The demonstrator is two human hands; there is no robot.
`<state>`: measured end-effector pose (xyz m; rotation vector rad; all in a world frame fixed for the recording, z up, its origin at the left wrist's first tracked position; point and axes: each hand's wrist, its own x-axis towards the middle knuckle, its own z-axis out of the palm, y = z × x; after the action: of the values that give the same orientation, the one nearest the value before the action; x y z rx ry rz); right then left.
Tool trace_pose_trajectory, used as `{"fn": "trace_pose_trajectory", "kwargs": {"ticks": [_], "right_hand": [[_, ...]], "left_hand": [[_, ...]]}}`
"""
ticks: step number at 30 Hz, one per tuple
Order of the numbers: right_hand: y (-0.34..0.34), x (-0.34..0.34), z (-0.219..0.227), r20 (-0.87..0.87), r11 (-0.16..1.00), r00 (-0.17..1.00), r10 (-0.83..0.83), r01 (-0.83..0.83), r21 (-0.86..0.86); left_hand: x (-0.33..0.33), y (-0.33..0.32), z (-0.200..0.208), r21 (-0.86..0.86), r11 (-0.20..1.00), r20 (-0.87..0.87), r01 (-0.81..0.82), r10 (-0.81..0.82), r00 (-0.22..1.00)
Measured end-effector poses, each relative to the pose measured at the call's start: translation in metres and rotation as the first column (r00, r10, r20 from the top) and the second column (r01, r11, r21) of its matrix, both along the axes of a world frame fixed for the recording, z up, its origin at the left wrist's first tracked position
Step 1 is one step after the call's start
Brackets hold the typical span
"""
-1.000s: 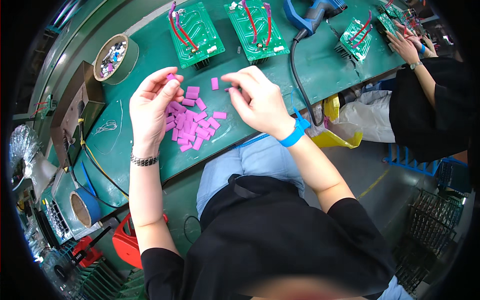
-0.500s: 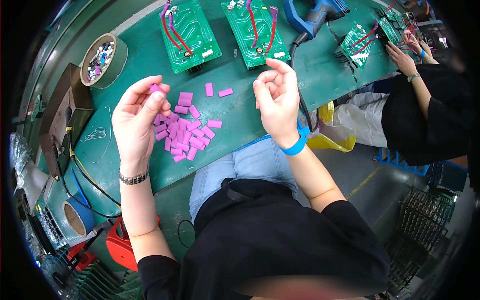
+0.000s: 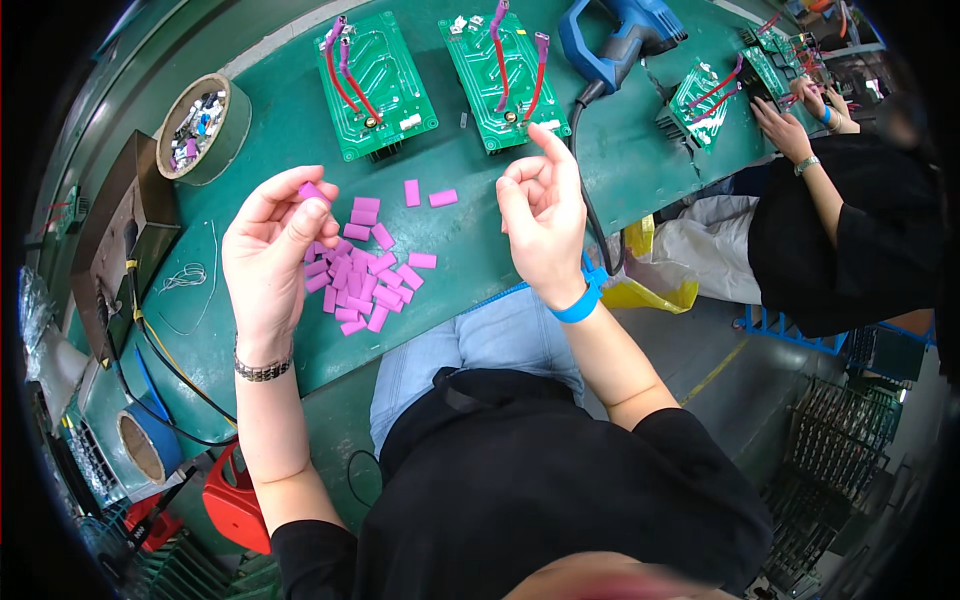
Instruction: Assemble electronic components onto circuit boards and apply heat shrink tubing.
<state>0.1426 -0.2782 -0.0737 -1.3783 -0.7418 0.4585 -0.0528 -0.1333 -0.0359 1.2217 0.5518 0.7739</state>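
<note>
My left hand (image 3: 262, 268) pinches a small purple sleeve (image 3: 313, 192) between thumb and forefinger, above the left side of a loose pile of purple sleeves (image 3: 360, 277) on the green bench. Opposite it, my right hand (image 3: 548, 225) is raised with nothing visible in it. Its forefinger reaches up toward the near edge of the right-hand green circuit board (image 3: 480, 62), while the other fingers curl loosely. A second circuit board (image 3: 375, 82) lies to its left. Red wires ending in purple sleeves stand up from both boards.
A blue power tool (image 3: 622, 45) lies beyond my right hand, its black cable running down the bench. A round tub (image 3: 240, 125) of small parts and a brown metal box (image 3: 150, 190) stand at left. Another person's hands (image 3: 785, 130) work at boards on the far right.
The whole view has shifted slightly. Both hands keep nearly the same pose, and the left still pinches the purple sleeve.
</note>
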Motion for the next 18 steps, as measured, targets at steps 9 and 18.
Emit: {"fn": "trace_pose_trajectory", "kwargs": {"ticks": [9, 18], "right_hand": [[0.0, -0.002, 0.004, -0.012, 1.0, 1.0, -0.015, 0.015, 0.022], [-0.02, 0.003, 0.005, 0.789, 0.898, 0.611, 0.066, -0.382, 0.22]], "left_hand": [[0.0, 0.001, -0.001, 0.003, 1.0, -0.01, 0.008, -0.008, 1.0], [-0.001, 0.0, -0.001, 0.019, 1.0, -0.057, -0.001, 0.002, 0.998]]}}
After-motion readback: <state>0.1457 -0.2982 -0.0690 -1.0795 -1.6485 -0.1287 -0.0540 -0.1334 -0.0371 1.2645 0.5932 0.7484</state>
